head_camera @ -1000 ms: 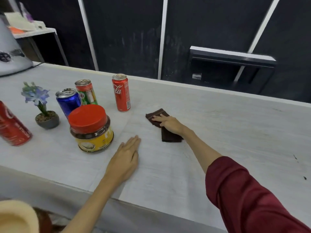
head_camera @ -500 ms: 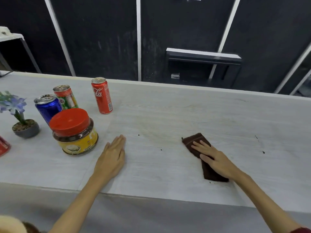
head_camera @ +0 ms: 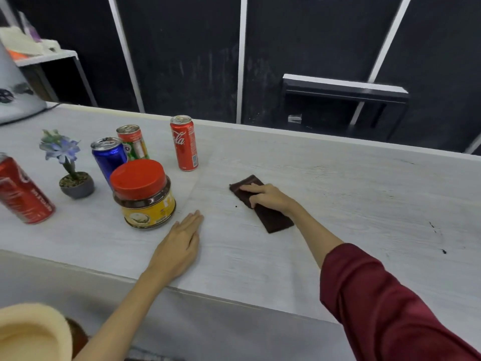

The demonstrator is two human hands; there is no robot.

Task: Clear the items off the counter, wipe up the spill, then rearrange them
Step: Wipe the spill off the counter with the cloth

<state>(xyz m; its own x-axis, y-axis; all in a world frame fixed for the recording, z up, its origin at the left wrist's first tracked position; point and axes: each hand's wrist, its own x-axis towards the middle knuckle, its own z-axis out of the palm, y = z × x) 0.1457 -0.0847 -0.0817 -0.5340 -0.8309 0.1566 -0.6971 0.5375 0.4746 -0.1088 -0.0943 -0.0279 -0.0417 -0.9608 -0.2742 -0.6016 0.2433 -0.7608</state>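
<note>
My right hand (head_camera: pixel 269 196) presses down on a folded dark brown cloth (head_camera: pixel 273 217) in the middle of the pale grey counter (head_camera: pixel 364 204). My left hand (head_camera: pixel 179 247) lies flat and empty on the counter near the front edge, just right of a jar with a red lid and yellow label (head_camera: pixel 143 194). Behind the jar stand a blue can (head_camera: pixel 109 156), a green and orange can (head_camera: pixel 133 142) and a red cola can (head_camera: pixel 184 143). A small potted purple flower (head_camera: pixel 69 168) and another red can (head_camera: pixel 20 191) are at the left. Small dark specks (head_camera: pixel 440 243) dot the counter on the right.
A grey appliance (head_camera: pixel 15 87) stands at the far left corner. Dark panelled walls with white strips and a black shelf (head_camera: pixel 343 105) rise behind the counter. A cream rounded object (head_camera: pixel 31 332) is at the bottom left, below the counter edge.
My right hand slid the cloth to the right half a second ago and has now drawn it back left toward the middle. My left hand has stayed flat beside the jar.
</note>
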